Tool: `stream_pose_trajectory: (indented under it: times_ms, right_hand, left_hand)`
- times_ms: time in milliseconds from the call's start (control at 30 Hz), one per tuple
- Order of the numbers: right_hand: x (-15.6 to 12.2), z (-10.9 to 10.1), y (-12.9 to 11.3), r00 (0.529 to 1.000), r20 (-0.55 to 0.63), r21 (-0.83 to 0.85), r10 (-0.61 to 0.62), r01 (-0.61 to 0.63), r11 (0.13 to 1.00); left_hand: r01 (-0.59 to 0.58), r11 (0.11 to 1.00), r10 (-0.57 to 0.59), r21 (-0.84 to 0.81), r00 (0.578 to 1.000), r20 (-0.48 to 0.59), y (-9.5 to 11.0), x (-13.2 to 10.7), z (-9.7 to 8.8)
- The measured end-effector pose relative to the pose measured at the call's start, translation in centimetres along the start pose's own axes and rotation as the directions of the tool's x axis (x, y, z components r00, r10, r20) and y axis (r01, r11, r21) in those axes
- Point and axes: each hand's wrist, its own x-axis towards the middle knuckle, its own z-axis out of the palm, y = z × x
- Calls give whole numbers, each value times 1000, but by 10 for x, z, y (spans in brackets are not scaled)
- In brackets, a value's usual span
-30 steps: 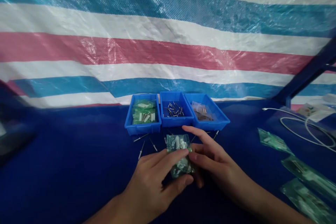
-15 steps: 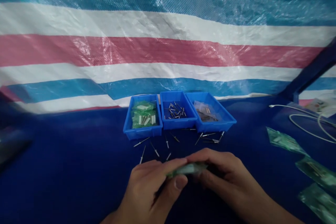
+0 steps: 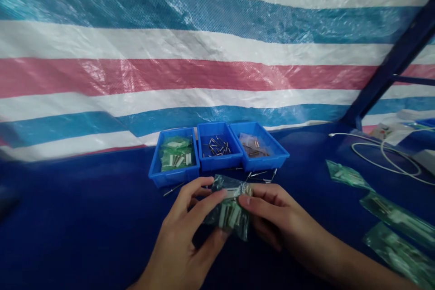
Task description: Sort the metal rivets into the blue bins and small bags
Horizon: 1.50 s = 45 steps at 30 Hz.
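Observation:
A small clear, green-tinted plastic bag [image 3: 230, 215] with white pieces and slim metal parts inside is held up in front of the trays. My left hand [image 3: 185, 222] grips its left side, the thumb low and the fingers at the upper edge. On the right side, my right hand [image 3: 278, 213] pinches the same bag between thumb and fingers. Just beyond lie loose blind rivets [image 3: 261, 176] on the blue table [image 3: 84, 217], some of them hidden behind the hands and bag.
Three blue trays stand side by side: a left tray [image 3: 175, 176] of green bags, a middle tray [image 3: 220, 162] of loose rivets, a right tray [image 3: 267, 162] with clear bags. Several filled bags [image 3: 396, 217] lie at right, near a white cable [image 3: 384, 170]. A striped tarp [image 3: 204, 74] hangs behind.
The bag has turned from edge-on to flat side facing me and has risen slightly with both hands. My view has shifted a little to the right.

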Motion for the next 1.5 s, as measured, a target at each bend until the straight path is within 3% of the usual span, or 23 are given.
stream_pose_trajectory:
  times_ms: [100, 267, 433, 533, 633, 800, 933, 1033, 1267, 1367, 1500]
  right_hand:
    - [0, 1, 0, 999, 34, -40, 9, -8, 999]
    - [-4, 5, -1, 998, -36, -172, -50, 43, 984]
    - [-8, 8, 1, 983, 78, -190, -165, 178, 966]
    - [-5, 8, 2, 987, 84, -200, -133, 148, 969]
    - [-1, 6, 4, 993, 28, -151, -112, 115, 982]
    - [2, 2, 4, 993, -26, 8, -117, 117, 993]
    - [0, 1, 2, 992, -79, 57, -100, 105, 993]
    - [0, 3, 2, 993, -61, 53, -100, 103, 993]
    - [-11, 5, -2, 991, 81, 80, -107, 100, 992]
    - [-13, 4, -1, 987, 119, 10, -109, 109, 994]
    - [-10, 5, 2, 974, 45, -267, -224, 227, 936]
  left_hand:
    - [-12, 1000, 12, -13, 1000, 0, 0, 1, -1]
    - [-3, 996, 0, -84, 1000, -30, 5, 4, -4]
    - [61, 997, -61, -55, 998, 6, 10, 6, -3]
    - [125, 988, -124, -95, 992, 12, 8, 2, -2]
    - [163, 977, -161, -135, 987, 25, 5, -2, -1]
    - [107, 975, -85, -193, 989, 120, 3, -3, 0]
    - [59, 972, -30, -228, 992, 127, 2, -2, 2]
    - [6, 978, 18, -208, 993, 113, 0, 0, 2]
    - [36, 989, -24, -144, 997, 79, 1, 3, -7]
    - [24, 996, -19, -85, 998, 58, 0, 1, -8]
    - [13, 1000, -11, -24, 999, 46, 3, -1, -8]
